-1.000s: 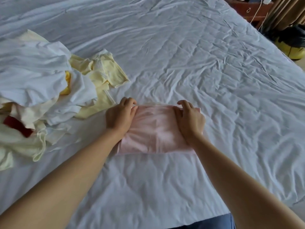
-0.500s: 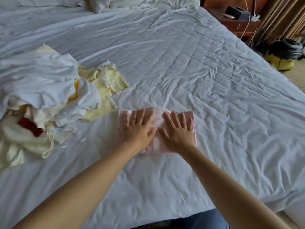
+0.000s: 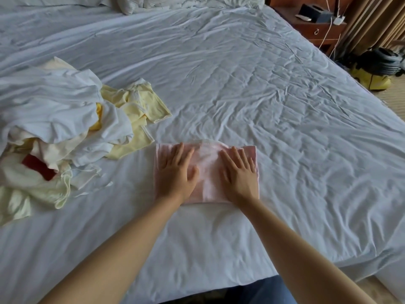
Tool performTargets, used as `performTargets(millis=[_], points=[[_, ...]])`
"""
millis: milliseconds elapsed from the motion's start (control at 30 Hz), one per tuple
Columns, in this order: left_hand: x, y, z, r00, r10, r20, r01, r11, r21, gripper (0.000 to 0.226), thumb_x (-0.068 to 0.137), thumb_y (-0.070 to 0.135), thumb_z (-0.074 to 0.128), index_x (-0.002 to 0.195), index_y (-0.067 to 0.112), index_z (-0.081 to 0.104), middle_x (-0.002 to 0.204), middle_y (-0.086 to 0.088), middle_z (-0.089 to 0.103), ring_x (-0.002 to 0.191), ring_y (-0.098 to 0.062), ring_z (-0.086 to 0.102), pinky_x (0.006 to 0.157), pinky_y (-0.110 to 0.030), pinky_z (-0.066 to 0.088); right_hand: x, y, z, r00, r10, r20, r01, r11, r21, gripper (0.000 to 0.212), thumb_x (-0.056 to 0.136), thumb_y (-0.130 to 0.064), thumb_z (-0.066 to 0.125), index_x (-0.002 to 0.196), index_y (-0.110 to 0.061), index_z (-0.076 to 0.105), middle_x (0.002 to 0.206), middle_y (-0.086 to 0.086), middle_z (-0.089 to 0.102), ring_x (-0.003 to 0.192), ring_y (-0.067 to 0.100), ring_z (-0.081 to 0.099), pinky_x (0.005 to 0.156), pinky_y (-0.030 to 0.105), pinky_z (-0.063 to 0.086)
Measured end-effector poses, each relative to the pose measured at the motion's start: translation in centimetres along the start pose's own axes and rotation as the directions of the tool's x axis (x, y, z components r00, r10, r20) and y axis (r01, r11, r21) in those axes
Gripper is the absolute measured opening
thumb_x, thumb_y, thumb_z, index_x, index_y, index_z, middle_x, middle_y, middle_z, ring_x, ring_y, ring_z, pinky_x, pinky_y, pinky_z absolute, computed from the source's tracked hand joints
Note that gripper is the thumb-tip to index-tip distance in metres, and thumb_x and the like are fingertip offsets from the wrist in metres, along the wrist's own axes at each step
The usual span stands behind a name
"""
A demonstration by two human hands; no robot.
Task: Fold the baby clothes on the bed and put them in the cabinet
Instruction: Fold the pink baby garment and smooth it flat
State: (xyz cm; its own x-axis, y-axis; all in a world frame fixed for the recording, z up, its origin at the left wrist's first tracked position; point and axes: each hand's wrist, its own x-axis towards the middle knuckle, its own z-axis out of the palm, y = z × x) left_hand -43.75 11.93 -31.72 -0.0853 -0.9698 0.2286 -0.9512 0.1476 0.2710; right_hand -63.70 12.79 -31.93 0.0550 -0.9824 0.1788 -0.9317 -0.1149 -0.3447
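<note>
A folded pink baby garment (image 3: 208,172) lies flat on the white bed (image 3: 263,95), near its front edge. My left hand (image 3: 177,172) presses flat on the garment's left half, fingers straight. My right hand (image 3: 238,172) presses flat on its right half, fingers spread. A loose pile of unfolded baby clothes (image 3: 54,128), white, pale yellow and one red piece, sits at the left of the bed. The cabinet is not in view.
Pillows (image 3: 175,3) lie at the head of the bed. A wooden nightstand (image 3: 317,29) with a dark box and cables stands at the far right corner. A yellow and black vacuum (image 3: 377,69) sits on the floor beside curtains.
My hands went from gripping the pink garment's far edge to lying flat on it, now folded smaller. Since then they have slid apart toward its sides.
</note>
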Motion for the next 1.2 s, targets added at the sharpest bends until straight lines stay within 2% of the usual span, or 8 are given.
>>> performTargets(millis=[100, 233, 367, 533, 700, 933, 1100, 1200], points=[[-0.7, -1.3, 0.6, 0.987, -0.142, -0.073, 0.140, 0.989, -0.039, 0.051, 0.091, 0.039, 0.035, 0.135, 0.025, 0.057, 0.151, -0.016, 0.040, 0.139, -0.039, 0.036, 0.115, -0.058, 0.024, -0.8, 0.5, -0.1, 0.991, 0.112, -0.067, -0.115, 0.993, -0.032, 0.057, 0.095, -0.047, 0.018, 0.143, -0.034, 0.045, 0.161, 0.012, 0.017, 0.151, 0.030, 0.004, 0.122, 0.045, -0.002], [-1.9, -2.0, 0.6, 0.947, -0.321, 0.013, 0.320, 0.946, 0.051, 0.054, 0.095, 0.046, 0.028, 0.146, 0.034, 0.043, 0.155, -0.021, 0.028, 0.141, -0.042, 0.027, 0.116, -0.053, 0.015, -1.3, 0.5, -0.4, 0.940, 0.342, -0.004, -0.341, 0.938, -0.061, 0.052, 0.100, -0.051, 0.029, 0.151, -0.045, 0.022, 0.163, 0.016, 0.002, 0.149, 0.035, -0.007, 0.121, 0.047, -0.006], [-1.9, -2.0, 0.3, 0.935, -0.351, -0.043, 0.352, 0.936, 0.001, 0.044, 0.096, 0.039, 0.048, 0.139, 0.032, 0.052, 0.135, -0.020, 0.048, 0.124, -0.040, 0.043, 0.111, -0.050, 0.027, -1.0, 0.3, -1.1, 0.911, 0.408, 0.055, -0.409, 0.913, 0.002, 0.055, 0.097, -0.052, 0.038, 0.149, -0.050, 0.021, 0.158, 0.016, 0.020, 0.147, 0.033, 0.010, 0.120, 0.040, 0.000], [-2.2, -1.8, -1.2, 0.935, -0.333, -0.125, 0.298, 0.925, -0.236, 0.033, 0.086, 0.020, 0.062, 0.116, 0.029, 0.071, 0.097, -0.016, 0.061, 0.094, -0.041, 0.055, 0.087, -0.043, 0.045, 0.4, 0.2, -2.6, 0.940, 0.329, 0.085, -0.335, 0.939, 0.071, 0.040, 0.093, -0.035, 0.050, 0.132, -0.044, 0.056, 0.130, 0.009, 0.050, 0.121, 0.034, 0.039, 0.108, 0.035, 0.027], [-1.8, -1.8, -2.7, 0.935, -0.351, 0.053, 0.343, 0.857, -0.385, 0.040, 0.091, 0.013, 0.056, 0.126, 0.028, 0.065, 0.112, -0.012, 0.055, 0.104, -0.031, 0.056, 0.093, -0.037, 0.044, 1.1, -0.1, -3.9, 0.950, 0.248, 0.187, -0.288, 0.929, 0.232, 0.046, 0.088, -0.021, 0.051, 0.128, -0.043, 0.060, 0.134, 0.007, 0.045, 0.115, 0.028, 0.052, 0.094, 0.032, 0.043], [-4.0, -2.6, -6.3, 0.947, -0.311, -0.079, 0.216, 0.799, -0.562, 0.041, 0.093, 0.007, 0.056, 0.132, 0.019, 0.061, 0.112, -0.009, 0.049, 0.080, -0.017, 0.053, 0.085, -0.020, 0.041, 0.0, -3.1, -6.8, 0.984, 0.172, 0.045, -0.177, 0.933, 0.314, 0.053, 0.084, -0.003, 0.056, 0.133, -0.024, 0.060, 0.133, 0.014, 0.045, 0.118, 0.027, 0.051, 0.094, 0.023, 0.036], [-7.2, -6.8, -10.8, 0.921, -0.350, -0.172, 0.182, 0.776, -0.604, 0.041, 0.094, 0.007, 0.055, 0.132, 0.021, 0.060, 0.108, -0.004, 0.047, 0.077, -0.008, 0.051, 0.085, -0.028, 0.048, -0.5, -8.3, -7.9, 0.998, 0.057, 0.037, -0.067, 0.919, 0.390, 0.050, 0.082, -0.001, 0.062, 0.128, -0.018, 0.064, 0.127, 0.019, 0.049, 0.115, 0.031, 0.054, 0.096, 0.022, 0.036], [-9.2, -9.9, -13.9, 0.893, -0.380, -0.244, 0.166, 0.779, -0.605, 0.041, 0.093, 0.004, 0.056, 0.131, 0.018, 0.061, 0.113, -0.009, 0.051, 0.085, -0.017, 0.055, 0.086, -0.025, 0.046, -0.7, -12.8, -7.6, 0.999, -0.014, 0.029, 0.000, 0.903, 0.430, 0.050, 0.079, -0.002, 0.063, 0.126, -0.020, 0.066, 0.121, 0.016, 0.054, 0.102, 0.028, 0.058, 0.093, 0.026, 0.041]])
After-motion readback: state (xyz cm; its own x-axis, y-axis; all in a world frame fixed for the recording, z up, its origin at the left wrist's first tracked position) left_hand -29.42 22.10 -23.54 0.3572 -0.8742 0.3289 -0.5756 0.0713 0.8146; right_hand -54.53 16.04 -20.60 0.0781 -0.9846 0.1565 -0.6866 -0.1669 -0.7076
